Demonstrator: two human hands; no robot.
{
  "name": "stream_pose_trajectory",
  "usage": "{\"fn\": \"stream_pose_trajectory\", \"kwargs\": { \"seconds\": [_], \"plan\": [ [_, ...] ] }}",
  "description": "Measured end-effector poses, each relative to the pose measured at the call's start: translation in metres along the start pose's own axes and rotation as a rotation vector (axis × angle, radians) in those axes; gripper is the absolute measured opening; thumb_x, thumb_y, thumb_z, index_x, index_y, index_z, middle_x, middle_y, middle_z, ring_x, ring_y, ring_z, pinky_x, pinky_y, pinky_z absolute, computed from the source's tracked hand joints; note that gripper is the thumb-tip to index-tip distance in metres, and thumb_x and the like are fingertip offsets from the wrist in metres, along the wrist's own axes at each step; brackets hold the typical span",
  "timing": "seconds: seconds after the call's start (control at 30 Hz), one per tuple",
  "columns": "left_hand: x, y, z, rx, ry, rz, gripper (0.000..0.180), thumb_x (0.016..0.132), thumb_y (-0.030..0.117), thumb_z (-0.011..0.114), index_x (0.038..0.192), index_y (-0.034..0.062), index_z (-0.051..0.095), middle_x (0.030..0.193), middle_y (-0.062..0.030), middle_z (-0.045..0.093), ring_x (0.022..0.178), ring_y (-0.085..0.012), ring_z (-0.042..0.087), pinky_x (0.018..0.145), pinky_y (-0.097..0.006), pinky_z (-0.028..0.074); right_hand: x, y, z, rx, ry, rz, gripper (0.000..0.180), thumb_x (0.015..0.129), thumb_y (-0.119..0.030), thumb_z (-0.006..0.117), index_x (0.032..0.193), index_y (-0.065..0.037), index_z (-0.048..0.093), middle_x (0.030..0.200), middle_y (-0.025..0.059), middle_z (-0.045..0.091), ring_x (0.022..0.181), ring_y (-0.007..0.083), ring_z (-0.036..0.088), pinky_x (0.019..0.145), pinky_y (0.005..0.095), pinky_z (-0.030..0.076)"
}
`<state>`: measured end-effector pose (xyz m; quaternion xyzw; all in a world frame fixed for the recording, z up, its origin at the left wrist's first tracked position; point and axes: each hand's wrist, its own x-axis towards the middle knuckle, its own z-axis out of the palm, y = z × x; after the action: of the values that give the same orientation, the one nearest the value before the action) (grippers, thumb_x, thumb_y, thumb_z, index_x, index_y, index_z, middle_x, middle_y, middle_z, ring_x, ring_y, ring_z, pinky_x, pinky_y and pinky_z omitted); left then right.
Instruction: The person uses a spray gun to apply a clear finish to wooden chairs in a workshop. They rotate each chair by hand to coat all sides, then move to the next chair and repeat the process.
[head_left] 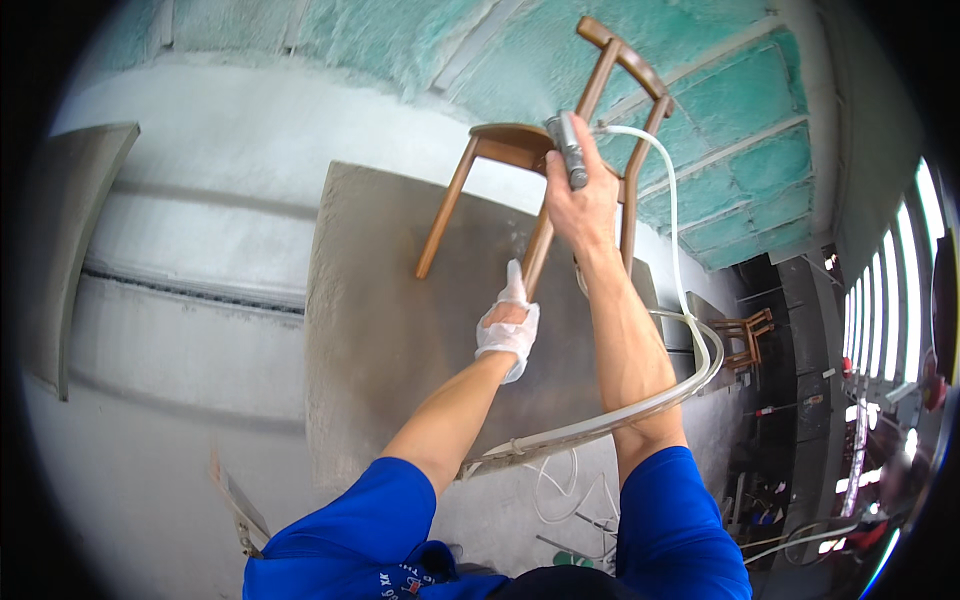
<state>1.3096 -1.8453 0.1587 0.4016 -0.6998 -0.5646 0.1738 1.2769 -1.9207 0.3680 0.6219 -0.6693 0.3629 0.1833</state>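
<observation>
A brown wooden chair (508, 146) with a curved backrest stands tilted in front of me, above a grey-brown board. My left hand (510, 328), in a thin clear plastic glove, is closed around one of its legs low down. In my bare right hand (583, 200) is a metal spray gun (569, 155), held close to the seat and back of the chair. A faint mist shows near the gun's tip. From the gun a white hose (673, 200) loops down past my right forearm. My right hand hides part of the seat and frame.
The board (370, 330) has a dusty surface. Teal filter matting (745, 170) covers the far wall. At the left stands a grey panel (85, 250). Another wooden chair (742, 338) is off to the right. Loose hoses (560, 490) lie on the floor near me.
</observation>
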Motion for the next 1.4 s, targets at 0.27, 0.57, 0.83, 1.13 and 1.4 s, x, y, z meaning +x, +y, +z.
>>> {"fn": "stream_pose_trajectory", "kwargs": {
  "seconds": [0.27, 0.57, 0.83, 1.13, 1.4],
  "plan": [
    [-0.012, 0.008, -0.003, 0.039, 0.012, -0.038, 0.086, 0.099, 0.031, 0.059, 0.171, 0.0256, 0.013, 0.145, -0.0181, 0.066, 0.122, -0.0397, 0.069, 0.104, -0.051, 0.054, 0.012, 0.009, -0.087, 0.092, 0.262, 0.202, 0.056, 0.101, -0.010, 0.066, 0.156, -0.012, 0.053, 0.118, 0.0165, 0.077, 0.098, 0.0255, 0.074, 0.089, 0.0381, 0.057],
    [-0.020, 0.015, 0.001, 0.044, 0.016, -0.068, 0.090, 0.098, 0.030, 0.061, 0.172, 0.0263, 0.010, 0.148, -0.0201, 0.063, 0.126, -0.0425, 0.067, 0.108, -0.052, 0.051, -0.028, 0.069, -0.147, 0.525, 0.424, 0.518, 0.045, 0.106, -0.016, 0.064, 0.149, -0.007, 0.052, 0.089, 0.0042, 0.066, 0.070, 0.0104, 0.064, 0.044, 0.0244, 0.047],
    [-0.026, 0.011, 0.015, 0.058, 0.099, -0.058, 0.088, 0.098, 0.031, 0.063, 0.171, 0.0260, 0.015, 0.145, -0.0241, 0.065, 0.124, -0.0461, 0.066, 0.109, -0.052, 0.051, -0.059, 0.140, -0.196, 0.530, 0.688, 0.640, 0.051, 0.106, -0.016, 0.062, 0.154, -0.010, 0.045, 0.092, 0.0059, 0.064, 0.074, 0.0126, 0.067, 0.041, 0.0249, 0.047],
    [-0.045, -0.006, 0.042, 0.095, 0.227, 0.011, 0.083, 0.098, 0.028, 0.064, 0.169, 0.0281, 0.021, 0.141, -0.0249, 0.066, 0.123, -0.0472, 0.066, 0.108, -0.052, 0.051, -0.068, 0.237, -0.280, 0.783, 0.780, 0.684, 0.018, 0.104, -0.021, 0.062, 0.111, -0.005, 0.060, 0.086, 0.0058, 0.066, 0.073, 0.0171, 0.070, 0.041, 0.0299, 0.046],
    [-0.060, -0.070, 0.085, 0.130, 0.382, 0.085, 0.074, 0.099, 0.020, 0.067, 0.165, 0.0225, 0.031, 0.102, -0.0153, 0.068, 0.082, -0.0280, 0.066, 0.076, -0.043, 0.055, -0.230, 0.219, -0.360, 0.795, 0.575, 0.750, 0.024, 0.106, -0.025, 0.063, 0.118, -0.005, 0.068, 0.086, 0.0064, 0.068, 0.067, 0.0109, 0.061, 0.044, 0.0235, 0.044]
  ]
}}
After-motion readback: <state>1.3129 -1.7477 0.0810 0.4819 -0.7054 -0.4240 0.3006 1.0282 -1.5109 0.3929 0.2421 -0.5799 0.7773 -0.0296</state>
